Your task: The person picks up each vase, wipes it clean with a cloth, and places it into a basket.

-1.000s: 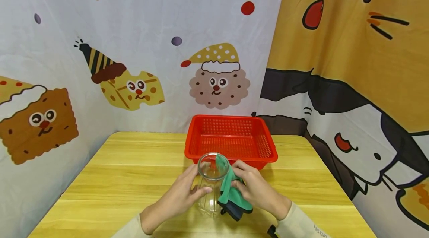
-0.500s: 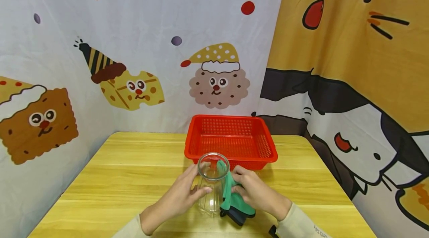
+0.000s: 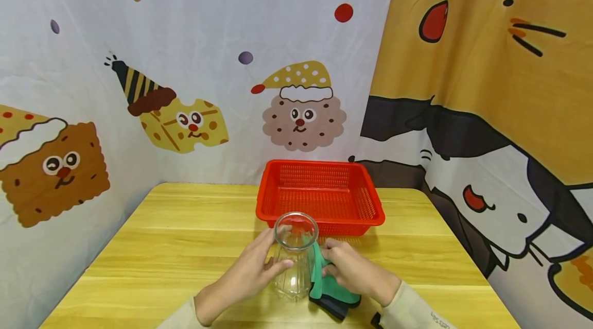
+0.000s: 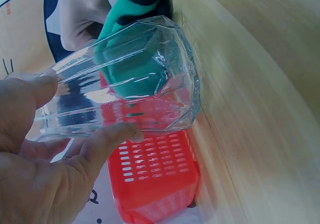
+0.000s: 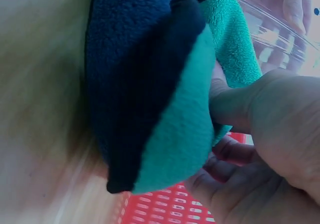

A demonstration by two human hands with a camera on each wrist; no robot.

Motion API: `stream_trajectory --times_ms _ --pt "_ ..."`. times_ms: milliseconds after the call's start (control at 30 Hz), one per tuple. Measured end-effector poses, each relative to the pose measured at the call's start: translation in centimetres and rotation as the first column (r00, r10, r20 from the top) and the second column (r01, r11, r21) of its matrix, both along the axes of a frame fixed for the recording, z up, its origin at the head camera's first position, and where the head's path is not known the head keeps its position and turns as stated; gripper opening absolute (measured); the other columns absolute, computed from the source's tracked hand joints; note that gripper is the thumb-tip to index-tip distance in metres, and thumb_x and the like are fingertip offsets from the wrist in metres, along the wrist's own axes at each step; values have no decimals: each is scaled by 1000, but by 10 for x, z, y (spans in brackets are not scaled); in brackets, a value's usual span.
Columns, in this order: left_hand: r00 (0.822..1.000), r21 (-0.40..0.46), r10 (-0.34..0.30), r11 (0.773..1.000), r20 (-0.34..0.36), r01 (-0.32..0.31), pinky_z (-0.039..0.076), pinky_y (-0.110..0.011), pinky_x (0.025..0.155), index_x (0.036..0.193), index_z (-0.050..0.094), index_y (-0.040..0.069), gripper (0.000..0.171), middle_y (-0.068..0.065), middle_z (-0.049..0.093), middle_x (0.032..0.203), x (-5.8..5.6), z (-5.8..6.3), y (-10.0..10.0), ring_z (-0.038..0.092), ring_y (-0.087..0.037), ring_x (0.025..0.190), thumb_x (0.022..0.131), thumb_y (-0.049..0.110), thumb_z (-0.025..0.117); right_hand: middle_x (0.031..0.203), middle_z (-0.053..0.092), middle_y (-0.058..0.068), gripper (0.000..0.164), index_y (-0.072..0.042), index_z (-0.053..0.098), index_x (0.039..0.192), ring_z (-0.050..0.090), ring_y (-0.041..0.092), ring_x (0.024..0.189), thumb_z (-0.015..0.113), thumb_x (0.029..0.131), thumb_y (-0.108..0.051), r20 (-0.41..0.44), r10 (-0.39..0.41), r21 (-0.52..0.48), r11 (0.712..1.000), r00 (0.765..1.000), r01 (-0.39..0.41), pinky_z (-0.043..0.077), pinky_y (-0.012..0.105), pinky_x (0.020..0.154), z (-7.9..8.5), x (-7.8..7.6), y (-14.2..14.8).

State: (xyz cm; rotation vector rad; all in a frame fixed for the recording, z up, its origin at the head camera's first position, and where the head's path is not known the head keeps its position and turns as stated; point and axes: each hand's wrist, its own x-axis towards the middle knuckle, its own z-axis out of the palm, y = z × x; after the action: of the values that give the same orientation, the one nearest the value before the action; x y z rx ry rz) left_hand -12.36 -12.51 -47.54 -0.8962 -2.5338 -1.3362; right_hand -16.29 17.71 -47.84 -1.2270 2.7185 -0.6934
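A clear glass vase (image 3: pixel 294 267) with a round rim and a faceted base stands upright near the table's front. My left hand (image 3: pixel 252 267) holds it from the left, thumb on the near side and fingers round the far side. My right hand (image 3: pixel 354 270) grips a cleaning cloth (image 3: pixel 340 290), green on one face and dark blue on the other, with black edging. The bunched cloth lies against the vase's right side, and its lower end hangs by the tabletop. In the left wrist view, the green cloth (image 4: pixel 135 73) shows through the glass.
A red perforated plastic basket (image 3: pixel 319 226) sits just beyond the vase at the back of the wooden table (image 3: pixel 194 226). Cartoon-printed curtains (image 3: pixel 185 35) hang behind and at both sides. A small black object (image 3: pixel 376 319) lies by the right sleeve.
My right hand and the cloth have moved down along the vase's right side, toward me. The cloth's top end has dropped lower behind the rim. My left hand and the vase stay put.
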Motion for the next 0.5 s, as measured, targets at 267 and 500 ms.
stream_trajectory --times_ms 267,500 --pt "1000 -9 11 1000 6 -11 71 -24 92 170 53 15 67 -11 70 154 -1 -1 1 72 -39 141 111 31 82 118 80 -2 31 -21 87 130 71 4 109 84 105 -5 40 -3 31 1000 999 1 66 21 85 -4 -1 1" --pt "1000 -14 14 1000 5 -14 72 -28 97 171 53 15 68 -11 70 155 0 -2 0 72 -40 144 111 32 82 117 79 -1 28 -19 88 129 72 5 109 84 105 -5 57 -15 27 1000 998 14 67 21 84 -5 0 0"
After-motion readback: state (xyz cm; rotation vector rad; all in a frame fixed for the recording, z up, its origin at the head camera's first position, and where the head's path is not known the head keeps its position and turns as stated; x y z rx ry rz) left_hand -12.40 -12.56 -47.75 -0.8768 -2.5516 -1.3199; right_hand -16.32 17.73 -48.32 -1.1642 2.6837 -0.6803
